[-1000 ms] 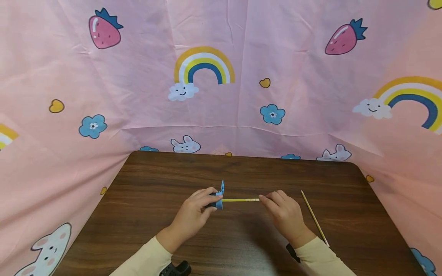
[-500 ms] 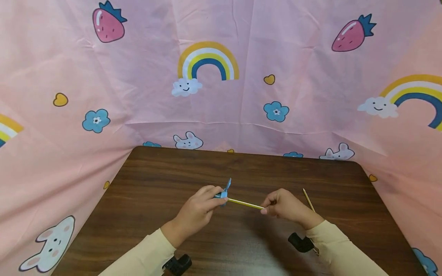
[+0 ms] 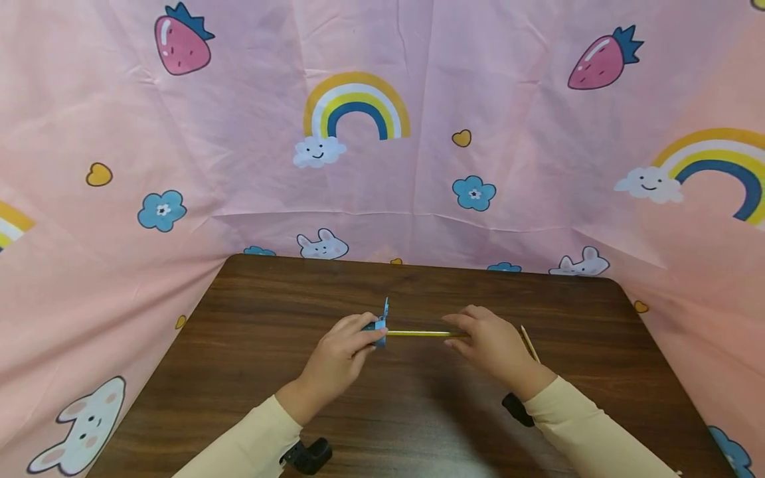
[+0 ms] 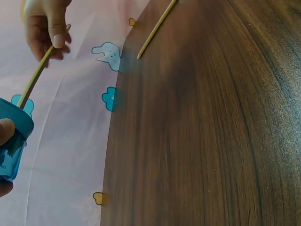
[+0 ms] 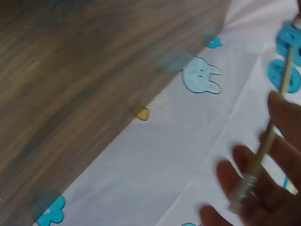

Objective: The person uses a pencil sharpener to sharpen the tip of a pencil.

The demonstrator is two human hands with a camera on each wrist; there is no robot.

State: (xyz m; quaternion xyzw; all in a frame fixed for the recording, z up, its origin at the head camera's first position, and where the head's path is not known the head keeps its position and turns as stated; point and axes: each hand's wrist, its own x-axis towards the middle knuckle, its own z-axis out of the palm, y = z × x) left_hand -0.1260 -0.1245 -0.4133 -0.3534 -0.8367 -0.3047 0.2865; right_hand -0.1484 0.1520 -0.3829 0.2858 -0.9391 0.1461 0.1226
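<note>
My left hand (image 3: 335, 358) grips a small blue pencil sharpener (image 3: 380, 332) over the table, its lid (image 3: 386, 307) flipped up. A yellow pencil (image 3: 418, 333) runs level from the sharpener toward my right hand (image 3: 490, 345), its near tip hidden inside. In the head view my right index finger and thumb stand apart around the pencil's rear part. The left wrist view shows the right thumb against that pencil (image 4: 33, 84). In the right wrist view, blurred curled fingers (image 5: 240, 162) surround its pale end.
A second pencil (image 3: 529, 344) lies on the brown wooden table (image 3: 299, 292), partly hidden behind my right hand and forearm. Black wrist devices (image 3: 307, 457) sit under both wrists. A pink printed cloth (image 3: 418, 186) hangs around the table's back and sides.
My right hand turned at the wrist, tilting the pencil, then moved forward again with index finger and thumb spreading. The pencil is level again. My left hand keeps hold of the sharpener.
</note>
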